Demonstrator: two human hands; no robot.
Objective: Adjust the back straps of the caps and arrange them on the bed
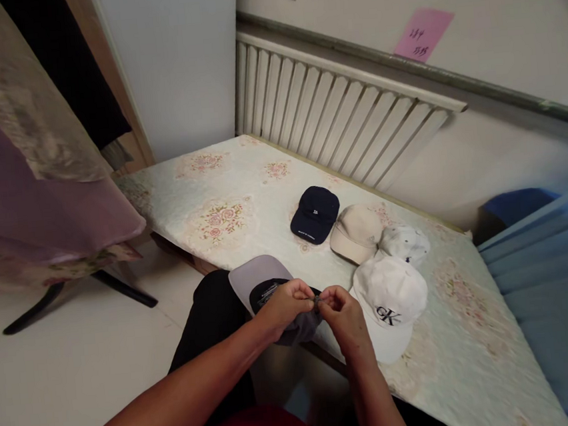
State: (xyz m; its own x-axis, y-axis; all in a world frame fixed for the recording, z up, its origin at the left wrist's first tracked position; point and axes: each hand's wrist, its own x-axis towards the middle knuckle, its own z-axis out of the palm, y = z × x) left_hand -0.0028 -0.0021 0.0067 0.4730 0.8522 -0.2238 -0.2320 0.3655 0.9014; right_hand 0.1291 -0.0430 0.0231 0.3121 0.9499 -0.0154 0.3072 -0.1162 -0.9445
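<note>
A grey baseball cap [260,273] rests on my lap with its brim toward the upper left and its dark inside showing. My left hand [289,304] pinches the cap's back strap from the left. Close beside it, my right hand [342,308] pinches the same strap from the right, fingertips almost meeting. The small buckle area between the fingers is mostly hidden. Just right of my hands lies a white cap [391,293] with black letters. Beyond it are a pale patterned cap [405,244], a beige cap [357,231] and a navy cap [315,211].
The caps lie on a bed or table with a floral cover [240,177]. A white radiator [323,102] runs along the wall behind. Blue curtain fabric [536,282] hangs at the right. Draped clothes [51,148] and a black stand leg [125,288] are at the left.
</note>
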